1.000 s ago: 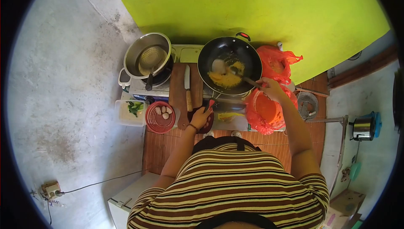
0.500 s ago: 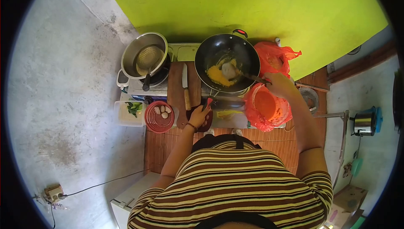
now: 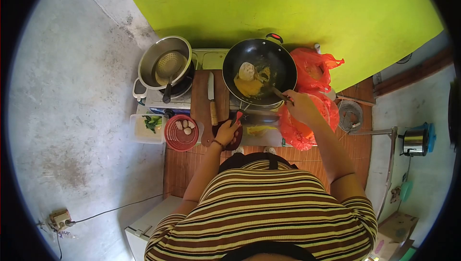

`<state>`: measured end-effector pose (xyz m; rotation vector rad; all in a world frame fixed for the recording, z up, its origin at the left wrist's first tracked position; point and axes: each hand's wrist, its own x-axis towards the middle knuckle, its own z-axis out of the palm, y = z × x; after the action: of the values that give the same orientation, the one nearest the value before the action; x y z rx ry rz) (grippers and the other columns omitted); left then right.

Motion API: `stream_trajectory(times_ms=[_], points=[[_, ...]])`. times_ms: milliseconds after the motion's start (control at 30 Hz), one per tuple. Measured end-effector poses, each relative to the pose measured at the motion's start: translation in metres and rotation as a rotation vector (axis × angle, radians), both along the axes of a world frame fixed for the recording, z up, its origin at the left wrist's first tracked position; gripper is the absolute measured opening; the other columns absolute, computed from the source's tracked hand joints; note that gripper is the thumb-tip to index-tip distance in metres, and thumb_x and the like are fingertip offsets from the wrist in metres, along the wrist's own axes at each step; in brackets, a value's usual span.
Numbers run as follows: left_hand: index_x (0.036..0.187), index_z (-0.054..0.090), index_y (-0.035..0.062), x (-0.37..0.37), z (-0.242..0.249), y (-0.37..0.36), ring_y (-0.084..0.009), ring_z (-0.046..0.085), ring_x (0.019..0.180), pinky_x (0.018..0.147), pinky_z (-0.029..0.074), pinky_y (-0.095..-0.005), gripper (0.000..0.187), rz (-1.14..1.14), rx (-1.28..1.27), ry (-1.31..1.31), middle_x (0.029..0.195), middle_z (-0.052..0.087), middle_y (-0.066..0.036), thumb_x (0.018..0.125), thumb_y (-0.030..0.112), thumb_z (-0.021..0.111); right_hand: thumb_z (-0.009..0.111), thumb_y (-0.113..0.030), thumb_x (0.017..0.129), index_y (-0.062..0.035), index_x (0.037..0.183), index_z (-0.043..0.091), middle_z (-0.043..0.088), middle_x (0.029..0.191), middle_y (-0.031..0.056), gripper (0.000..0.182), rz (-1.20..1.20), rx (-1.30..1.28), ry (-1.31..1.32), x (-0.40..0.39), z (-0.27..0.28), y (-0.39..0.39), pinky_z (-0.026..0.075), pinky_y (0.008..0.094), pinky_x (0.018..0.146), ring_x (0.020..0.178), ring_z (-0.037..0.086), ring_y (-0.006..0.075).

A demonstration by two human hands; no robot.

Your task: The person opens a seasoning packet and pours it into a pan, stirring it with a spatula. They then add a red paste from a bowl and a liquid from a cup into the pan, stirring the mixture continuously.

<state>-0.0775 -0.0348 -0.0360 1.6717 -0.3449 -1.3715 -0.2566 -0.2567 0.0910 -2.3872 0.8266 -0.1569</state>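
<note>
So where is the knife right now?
The knife lies on the wooden cutting board, between the steel pot and the black wok, just beyond the left hand.

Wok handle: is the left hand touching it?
Touching. The head view shows the left hand closed round the near end of the red wok handle, with no gap between them.

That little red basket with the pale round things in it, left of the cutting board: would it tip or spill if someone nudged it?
The red basket looks wide and low, so it would probably slide rather than tip. Its open-mesh plastic suggests it is light. The loose round pieces inside would likely roll about.
</note>
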Motion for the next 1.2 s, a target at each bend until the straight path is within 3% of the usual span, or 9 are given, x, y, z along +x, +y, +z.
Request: stream_trajectory(times_ms=[67,167,267,367,467,667,833,967,1200], points=[[0.092,0.057,0.0052,0.0,-0.001,-0.001,-0.0099,0.048,0.04,0.036,0.036,-0.0252,0.027,-0.007,-0.006,-0.008,0.06,0.052,0.0,0.093,0.032,0.053,0.054,-0.011,0.082,-0.0068,0.103,0.059,0.063,0.08,0.0213,0.022,-0.046,0.162,-0.006,0.0,0.006,0.013,0.049,0.0457,0.066,0.072,0.062,0.0379],[0.092,0.057,0.0051,0.001,-0.003,0.0,-0.01,0.048,0.04,0.036,0.035,-0.0255,0.028,0.005,-0.017,0.014,0.06,0.051,-0.001,0.093,0.032,0.053,0.054,-0.014,0.082,-0.0075,0.101,0.059,0.064,0.082,0.0202,0.021,-0.05,0.071,0.046,-0.007,-0.025,0.008,0.049,0.0467,0.069,0.077,0.063,0.0383],[0.092,0.057,0.0046,0.0,-0.007,0.0,-0.0103,0.047,0.04,0.036,0.035,-0.0255,0.028,0.0,-0.027,0.001,0.06,0.051,-0.001,0.094,0.032,0.053,0.054,-0.017,0.082,-0.0094,0.1,0.06,0.065,0.084,0.0184,0.02,-0.258,-0.07,0.178,-0.001,-0.033,0.005,0.049,0.0471,0.072,0.083,0.063,0.0372],[0.092,0.057,0.0041,0.0,0.001,-0.001,-0.0105,0.047,0.04,0.036,0.035,-0.0252,0.027,0.001,-0.007,0.01,0.06,0.051,-0.001,0.094,0.031,0.052,0.051,-0.016,0.084,-0.0113,0.105,0.062,0.065,0.085,0.0176,0.024,-0.188,-0.062,0.238,0.006,-0.015,0.008,0.05,0.0445,0.068,0.078,0.064,0.0344],[0.094,0.057,0.0036,0.002,-0.003,-0.001,-0.0106,0.047,0.04,0.036,0.035,-0.0249,0.027,-0.001,-0.013,0.02,0.061,0.051,-0.001,0.094,0.03,0.053,0.054,-0.017,0.081,-0.0125,0.098,0.061,0.066,0.086,0.0172,0.019,-0.118,0.131,0.104,-0.001,-0.004,0.013,0.05,0.0485,0.068,0.083,0.064,0.0363],[0.097,0.057,0.0037,0.0,-0.001,0.0,-0.01,0.046,0.041,0.037,0.035,-0.0249,0.027,-0.01,-0.001,0.019,0.061,0.05,0.0,0.095,0.03,0.051,0.055,-0.016,0.079,-0.0129,0.098,0.063,0.066,0.084,0.0174,0.021,-0.208,-0.217,0.291,0.012,0.002,0.004,0.051,0.0475,0.067,0.081,0.064,0.0366],[0.098,0.057,0.0041,-0.001,0.003,0.0,-0.0098,0.046,0.041,0.037,0.035,-0.0248,0.027,-0.014,0.001,0.012,0.06,0.05,0.001,0.095,0.031,0.051,0.056,-0.015,0.077,-0.0093,0.088,0.067,0.065,0.081,0.0192,0.016,-0.101,-0.146,0.137,0.024,-0.022,-0.002,0.051,0.0477,0.069,0.08,0.064,0.0371],[0.098,0.057,0.0039,-0.001,-0.001,0.002,-0.01,0.046,0.041,0.037,0.035,-0.0247,0.027,0.009,-0.009,0.026,0.061,0.05,0.0,0.095,0.03,0.051,0.057,-0.013,0.075,-0.0067,0.084,0.068,0.067,0.081,0.018,0.015,-0.035,-0.307,0.363,0.019,0.039,0.011,0.053,0.0456,0.069,0.079,0.066,0.0356],[0.097,0.057,0.0036,-0.001,0.005,0.0,-0.0102,0.046,0.041,0.036,0.034,-0.0247,0.028,0.008,-0.017,0.03,0.061,0.05,0.0,0.095,0.03,0.052,0.06,-0.018,0.073,-0.0129,0.085,0.069,0.067,0.087,0.0135,0.017,-0.039,-0.243,0.297,0.045,-0.004,-0.025,0.052,0.0451,0.072,0.084,0.066,0.0312]])
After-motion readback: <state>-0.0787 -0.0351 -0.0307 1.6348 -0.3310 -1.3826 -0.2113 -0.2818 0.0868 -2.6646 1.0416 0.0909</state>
